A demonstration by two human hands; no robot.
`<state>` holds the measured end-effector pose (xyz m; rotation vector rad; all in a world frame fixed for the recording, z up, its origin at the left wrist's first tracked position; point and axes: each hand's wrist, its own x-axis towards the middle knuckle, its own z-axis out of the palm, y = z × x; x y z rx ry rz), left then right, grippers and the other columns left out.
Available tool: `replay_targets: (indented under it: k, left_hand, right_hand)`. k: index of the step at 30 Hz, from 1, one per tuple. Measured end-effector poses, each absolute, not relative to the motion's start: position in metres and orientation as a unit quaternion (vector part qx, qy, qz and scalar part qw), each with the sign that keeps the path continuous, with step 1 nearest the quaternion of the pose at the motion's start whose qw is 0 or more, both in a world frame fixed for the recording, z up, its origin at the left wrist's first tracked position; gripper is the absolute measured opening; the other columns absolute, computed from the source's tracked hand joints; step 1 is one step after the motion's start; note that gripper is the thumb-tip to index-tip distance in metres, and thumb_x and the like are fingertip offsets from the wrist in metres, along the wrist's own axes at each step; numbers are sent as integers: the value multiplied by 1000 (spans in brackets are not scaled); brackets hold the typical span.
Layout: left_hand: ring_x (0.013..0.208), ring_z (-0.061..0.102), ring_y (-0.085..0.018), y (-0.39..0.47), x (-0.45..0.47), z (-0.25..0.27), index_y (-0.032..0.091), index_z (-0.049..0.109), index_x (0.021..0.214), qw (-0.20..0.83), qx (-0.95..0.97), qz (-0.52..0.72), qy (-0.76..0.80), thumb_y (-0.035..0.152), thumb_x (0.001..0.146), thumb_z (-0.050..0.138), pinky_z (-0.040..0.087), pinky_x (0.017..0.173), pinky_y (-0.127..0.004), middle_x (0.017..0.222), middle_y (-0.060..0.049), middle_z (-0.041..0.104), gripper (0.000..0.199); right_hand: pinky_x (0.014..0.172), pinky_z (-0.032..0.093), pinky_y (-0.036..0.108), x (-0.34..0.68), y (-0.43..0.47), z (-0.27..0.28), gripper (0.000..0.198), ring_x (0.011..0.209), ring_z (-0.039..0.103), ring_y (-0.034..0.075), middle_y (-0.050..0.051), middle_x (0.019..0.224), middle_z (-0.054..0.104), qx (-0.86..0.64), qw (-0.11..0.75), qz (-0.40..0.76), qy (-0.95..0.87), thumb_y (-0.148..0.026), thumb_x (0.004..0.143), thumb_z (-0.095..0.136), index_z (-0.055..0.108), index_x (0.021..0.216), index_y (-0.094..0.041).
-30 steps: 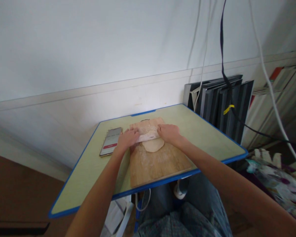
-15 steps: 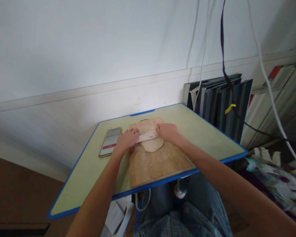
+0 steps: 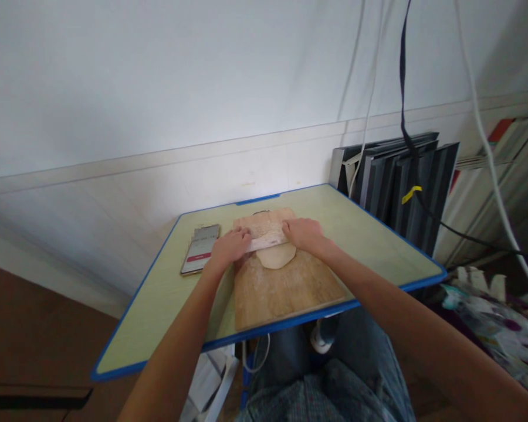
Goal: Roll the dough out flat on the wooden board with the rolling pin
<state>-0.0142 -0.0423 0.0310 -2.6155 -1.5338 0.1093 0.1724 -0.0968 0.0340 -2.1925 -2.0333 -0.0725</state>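
A floury rolling pin [image 3: 267,240] lies across a flat piece of pale dough [image 3: 277,257], over its far edge. My left hand [image 3: 232,245] is closed over the pin's left end, and my right hand [image 3: 303,230] grips its right end. Under the dough is a wooden board [image 3: 281,293] dusted with flour, reaching to the table's near edge. Part of the dough is hidden beneath the pin.
A phone [image 3: 201,249] with a lit screen lies left of the board on the pale green, blue-edged table [image 3: 361,246]. Dark panels [image 3: 405,187] lean on the wall at the right. Cables [image 3: 403,88] hang there, and bagged items [image 3: 493,316] lie on the lower right.
The view has shifted slightly, so the table appears a little to the right. Both hands stay on the rolling pin, and the dough looks much the same.
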Motion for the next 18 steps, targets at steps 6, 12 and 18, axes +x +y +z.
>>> replay_targets:
  k: [6,12,18]
  left_hand:
    - [115,48,-23,-55,-18,28,17,49,114,75,-856,36,-511,23,88,15,41,88,-37,121,-11,54,43]
    - [114,49,-19,-45,-17,30,18,47,116,43,-859,52,-508,22,89,15,40,90,-32,124,-9,52,42]
    - [109,52,-17,-40,-14,31,15,47,113,33,-859,64,-507,20,89,14,40,89,-29,123,-11,52,41]
  right_hand:
    - [73,45,35,172,-92,35,48,94,60,25,13,105,65,-732,77,-17,-676,-31,90,20,63,106,-18]
    - [72,45,34,172,-93,33,49,93,61,25,14,102,65,-732,78,-27,-676,-32,89,21,65,103,-16]
    - [73,45,35,176,-80,35,42,97,59,25,12,109,63,-735,91,15,-671,-30,85,29,64,107,-20]
